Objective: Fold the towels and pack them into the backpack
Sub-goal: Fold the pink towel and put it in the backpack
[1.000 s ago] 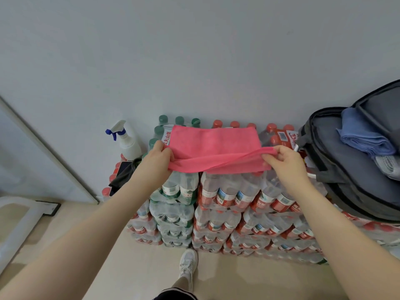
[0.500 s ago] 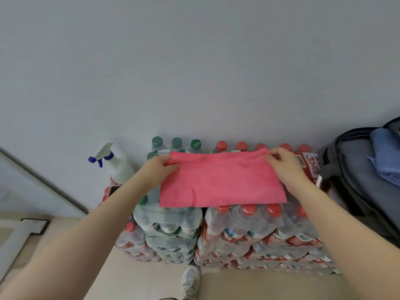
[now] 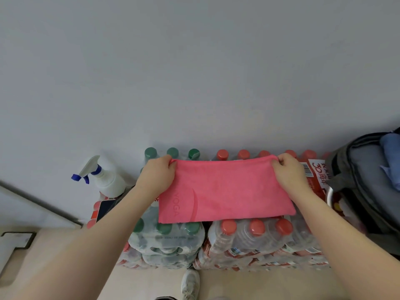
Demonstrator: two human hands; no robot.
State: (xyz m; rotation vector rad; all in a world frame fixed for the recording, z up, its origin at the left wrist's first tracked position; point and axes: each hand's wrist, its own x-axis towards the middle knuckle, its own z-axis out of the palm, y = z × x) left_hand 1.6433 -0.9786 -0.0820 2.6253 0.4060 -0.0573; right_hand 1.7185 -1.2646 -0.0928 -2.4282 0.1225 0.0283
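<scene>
Place: a storage corner, perhaps of an office or a shop's back room
Stock: shrink-wrapped water bottle packs (image 3: 249, 239) stacked in layers on the floor; green caps left, red caps right
Cleaning gear: a spray bottle (image 3: 104, 178) set on the packs
Surroundings: bare grey wall (image 3: 194, 72); pale floor (image 3: 65, 245)

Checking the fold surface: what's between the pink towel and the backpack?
Head view: the right hand gripping the pink towel at its far corner, then red-capped bottles with a red label, right up to the backpack.
</scene>
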